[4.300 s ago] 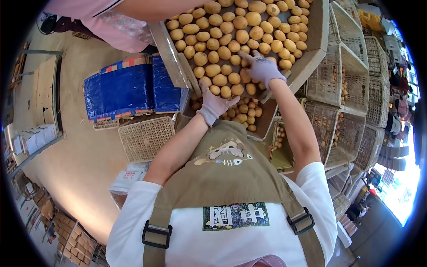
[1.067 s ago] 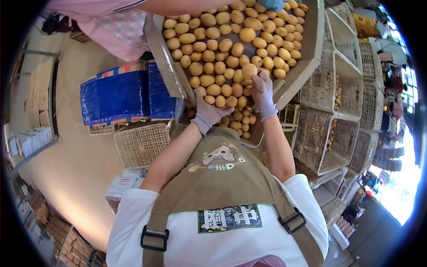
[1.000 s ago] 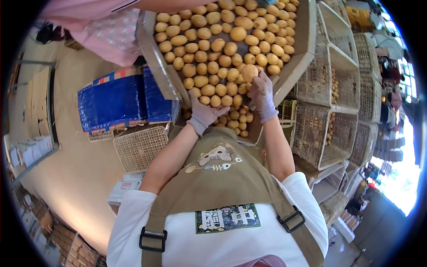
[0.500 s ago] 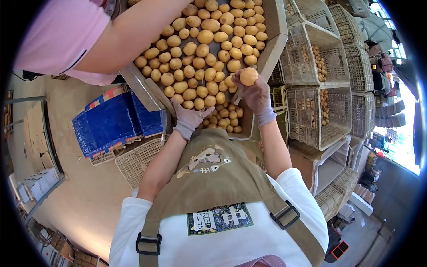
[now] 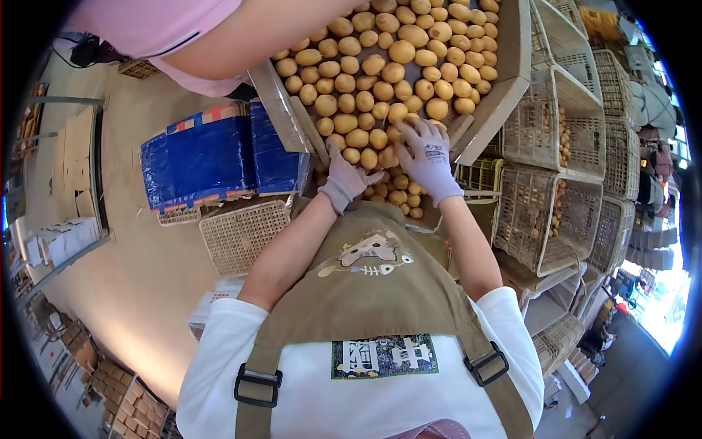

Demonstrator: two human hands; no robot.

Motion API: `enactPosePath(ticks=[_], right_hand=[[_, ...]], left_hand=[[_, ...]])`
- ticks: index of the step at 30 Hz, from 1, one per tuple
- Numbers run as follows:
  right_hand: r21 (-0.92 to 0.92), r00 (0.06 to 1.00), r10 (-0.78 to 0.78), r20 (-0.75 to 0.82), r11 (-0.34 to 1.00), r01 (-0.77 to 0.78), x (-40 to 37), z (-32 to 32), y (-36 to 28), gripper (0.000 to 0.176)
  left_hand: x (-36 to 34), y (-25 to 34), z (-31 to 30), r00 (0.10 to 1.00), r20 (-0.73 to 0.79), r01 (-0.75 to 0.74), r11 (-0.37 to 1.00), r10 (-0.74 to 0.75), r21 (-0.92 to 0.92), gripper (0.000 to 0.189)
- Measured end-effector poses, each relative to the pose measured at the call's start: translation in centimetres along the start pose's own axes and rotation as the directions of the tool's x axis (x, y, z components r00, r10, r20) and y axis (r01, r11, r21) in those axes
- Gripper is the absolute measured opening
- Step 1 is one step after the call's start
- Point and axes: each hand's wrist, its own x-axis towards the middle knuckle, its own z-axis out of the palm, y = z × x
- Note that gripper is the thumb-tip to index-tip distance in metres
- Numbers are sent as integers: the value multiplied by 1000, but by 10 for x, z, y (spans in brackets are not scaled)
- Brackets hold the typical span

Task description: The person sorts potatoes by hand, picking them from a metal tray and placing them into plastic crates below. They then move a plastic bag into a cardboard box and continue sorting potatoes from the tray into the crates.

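Many yellow potatoes [image 5: 401, 51] lie spread over a sorting tray with a worn wooden rim [image 5: 499, 102]. My left hand [image 5: 346, 180], in a pale glove, rests at the tray's near left corner. Its fingers are apart, thumb out to the right, touching the nearest potatoes, and no potato shows in it. My right hand [image 5: 429, 157], gloved too, reaches palm down over the tray's near edge. Its fingers are stretched over the potatoes there; what lies under the palm is hidden. Below both hands, more potatoes [image 5: 398, 197] sit in a lower bin.
Another person's bare arm [image 5: 270, 33] and pink sleeve reach across the tray from the upper left. Stacked plastic crates [image 5: 548, 219], some with potatoes, stand at right. A blue-wrapped stack [image 5: 201, 161] and an upturned crate [image 5: 245, 234] are at left.
My right hand has come down onto the potatoes; the potato it held up no longer shows. My left hand stays at the near edge. The whole view has shifted right.
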Motion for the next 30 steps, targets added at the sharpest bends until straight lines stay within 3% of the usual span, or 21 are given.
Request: enactPosePath(ticks=[1, 4, 7, 8, 11, 12, 15, 16, 17, 19, 20, 21, 23, 24, 25, 27, 30], right_hand=[[-88, 996, -27, 89, 996, 35, -2, 1, 3, 28], [-225, 994, -78, -81, 973, 58, -3, -3, 12, 38], [-229, 952, 38, 304, 973, 35, 5, -9, 26, 39], [-86, 892, 209, 401, 978, -191, 21, -7, 32, 36], [-263, 996, 16, 93, 965, 9, 19, 6, 11, 34], [-237, 977, 66, 204, 971, -16, 19, 4, 11, 35], [-175, 834, 167, 526, 981, -86, 30, -12, 20, 36], [107, 846, 258, 466, 933, -344, 31, -4, 43, 34], [123, 902, 276, 333, 935, -331, 43, -6, 50, 38], [-169, 985, 169, -27, 971, -171, 46, 2, 28, 44], [-283, 952, 188, 242, 952, -117, 42, 9, 13, 61], [-195, 927, 188, 324, 972, -130, 37, 27, 10, 72], [-51, 905, 87, 416, 996, -72, 31, 17, 11, 78], [-23, 912, 30, 409, 999, -23, 24, 14, 20, 73], [-160, 879, 45, 475, 986, 36, 22, 5, 26, 63], [-137, 895, 86, 437, 990, -29, 19, -1, 25, 52], [118, 975, 138, 174, 980, -160, 35, 9, 41, 47]], left_hand=[[-4, -1, 5, 997, -65, -31, 998, 34, 50, 91], [-9, -3, 15, 976, -192, -78, 990, 99, 114, 90], [-11, -3, 9, 966, -200, -99, 951, 162, 293, 94], [-11, 0, 8, 973, -208, -41, 961, 101, 273, 98], [-6, -5, 21, 881, -442, -86, 975, 171, 206, 100], [4, -3, 2, 918, -361, -79, 969, 161, 232, 100], [-1, -2, 3, 893, -415, -42, 952, 171, 302, 95], [3, -1, -12, 909, -381, -52, 952, 170, 302, 83], [5, -2, -21, 930, -329, -46, 942, 162, 333, 78], [11, -7, -36, 966, -219, -42, 918, 138, 393, 69], [10, -10, -34, 975, -165, -79, 926, 148, 368, 68], [7, -12, -32, 981, -110, -113, 934, 158, 339, 67], [-1, -1, -2, 988, -151, -45, 999, 45, 5, 72], [-1, 2, -2, 994, -105, -22, 999, 27, 47, 83], [-2, 3, -2, 995, -100, -13, 999, 17, 31, 85], [-2, 3, 0, 996, -84, 3, 1000, -3, 2, 88], [1, 1, 1, 999, -40, 12, 1000, -11, 22, 94]])
